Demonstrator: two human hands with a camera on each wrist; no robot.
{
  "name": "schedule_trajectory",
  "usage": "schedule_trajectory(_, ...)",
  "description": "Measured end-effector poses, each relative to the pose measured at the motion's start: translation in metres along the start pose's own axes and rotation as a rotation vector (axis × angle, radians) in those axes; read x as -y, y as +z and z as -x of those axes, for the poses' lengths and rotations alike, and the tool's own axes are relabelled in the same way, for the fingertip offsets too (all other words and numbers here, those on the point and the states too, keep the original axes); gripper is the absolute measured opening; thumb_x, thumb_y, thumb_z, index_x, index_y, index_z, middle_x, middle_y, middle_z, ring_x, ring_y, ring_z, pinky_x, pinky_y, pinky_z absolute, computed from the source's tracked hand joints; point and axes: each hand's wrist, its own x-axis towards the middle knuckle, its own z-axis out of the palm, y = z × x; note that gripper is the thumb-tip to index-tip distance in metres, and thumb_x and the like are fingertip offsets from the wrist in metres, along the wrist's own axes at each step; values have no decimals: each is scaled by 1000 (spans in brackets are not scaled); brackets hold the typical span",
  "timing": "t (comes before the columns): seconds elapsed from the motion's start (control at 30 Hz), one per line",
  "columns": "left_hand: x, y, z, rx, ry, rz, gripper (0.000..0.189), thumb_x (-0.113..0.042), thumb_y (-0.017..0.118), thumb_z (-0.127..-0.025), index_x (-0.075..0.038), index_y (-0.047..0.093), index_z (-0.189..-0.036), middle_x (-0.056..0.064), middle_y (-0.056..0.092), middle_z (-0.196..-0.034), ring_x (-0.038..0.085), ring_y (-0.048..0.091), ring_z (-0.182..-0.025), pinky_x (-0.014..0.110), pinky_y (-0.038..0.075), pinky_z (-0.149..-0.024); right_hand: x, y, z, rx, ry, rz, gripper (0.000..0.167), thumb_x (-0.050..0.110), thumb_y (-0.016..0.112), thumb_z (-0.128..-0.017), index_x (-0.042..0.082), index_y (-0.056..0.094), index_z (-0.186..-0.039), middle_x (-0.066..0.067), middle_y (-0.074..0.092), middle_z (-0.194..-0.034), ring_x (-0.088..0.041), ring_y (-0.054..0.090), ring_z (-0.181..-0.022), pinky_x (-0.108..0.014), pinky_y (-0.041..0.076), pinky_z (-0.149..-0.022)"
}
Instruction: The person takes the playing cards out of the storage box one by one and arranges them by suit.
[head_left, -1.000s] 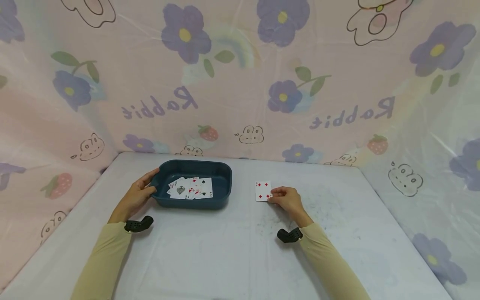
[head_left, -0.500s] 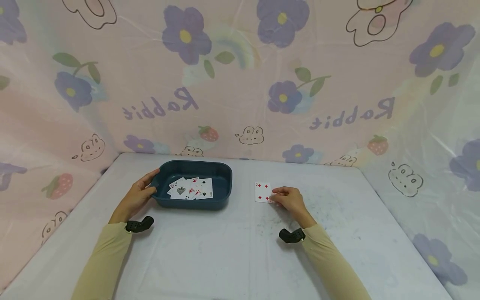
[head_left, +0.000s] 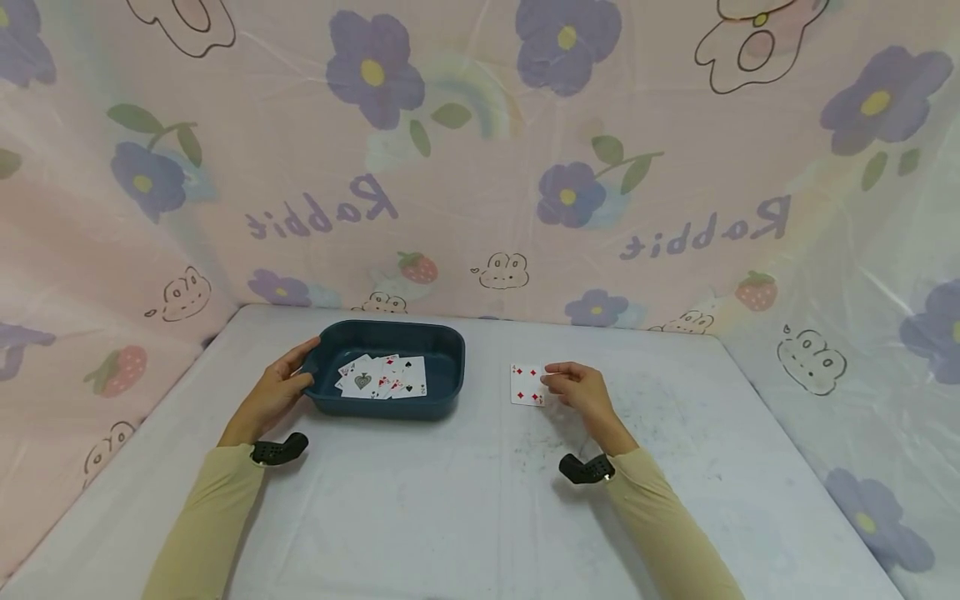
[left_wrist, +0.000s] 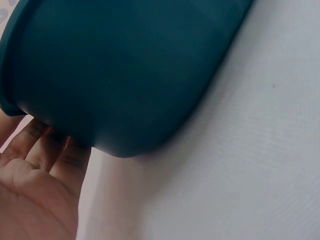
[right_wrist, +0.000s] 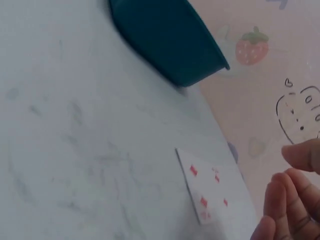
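Right hand (head_left: 588,402) fingertips had shifted up along the edge of the single playing card (head_left: 525,387) since half a second before, leaving its near right corner uncovered, while the card lay in nearly the same spot. That card rested face up on the white-covered table (head_left: 420,508), showing four red diamonds, to the right of the dark teal tray (head_left: 397,409) and well apart from it. From the head view the fingertips overlapped the card's right edge, but the right wrist view showed them clear of it, thumb and fingers loosely bent with a gap between them, grasping nothing. The left hand (head_left: 270,400) gripped the tray's left end, thumb over the rim and the other fingers reaching along the outside, their tips hidden in the left wrist view. Inside the tray, several playing cards (head_left: 382,377) lay face up in an overlapping spread, one bearing a large spade and others red or black marks. A black device (head_left: 280,449) sat at the left wrist and a matching one at the right, just below pale yellow sleeves (head_left: 202,525). Behind the table hung a pink sheet (head_left: 480,167) printed with purple flowers, strawberries, rabbits and the mirrored word "Rabbit"
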Motion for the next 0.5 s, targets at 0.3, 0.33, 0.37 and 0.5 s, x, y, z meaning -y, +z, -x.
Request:
schedule_trajectory(0.3, 0, 0, 0, -4, -2, -9, 72, 11, 39, -89, -4, 16, -155, 20, 7, -159, 34, 26, -133, 20, 43, -89, 19, 13, 3, 21, -60, -98, 29, 14, 70, -87, 0, 65, -112, -4, 70, -96, -38, 59, -104, -51, 45, -90)
schedule_trajectory(0.33, 0, 0, 0, -5, -1, -12, 72, 10, 40, -89, -4, 16, -155, 19, 7, -159, 34, 27, -132, 20, 43, -88, 22, 15, 3, 19, -71, -102, 28, 14, 70, -87, 0, 66, -111, -4, 70, -96, -37, 59, -104, -51, 45, -90)
schedule_trajectory(0.37, 0, 0, 0, -6, 0, -14, 72, 10, 40, -89, -4, 16, -155, 19, 7, -159, 34, 27, -133, 20, 43, -88, 25, 17, 4, 15, -74, -111, 27, 14, 71, -87, 1, 66, -110, -4, 70, -96, -36, 59, -103, -51, 45, -90)
schedule_trajectory(0.5, -1, 0, 1, -17, -10, -17, 72, 11, 40, -89, -5, 16, -155, 18, 7, -159, 31, 28, -132, 19, 44, -87, 36, 27, 5, 16, -108, -132, 28, 14, 70, -87, 1, 66, -111, -5, 69, -97, -35, 59, -104, -44, 47, -87)
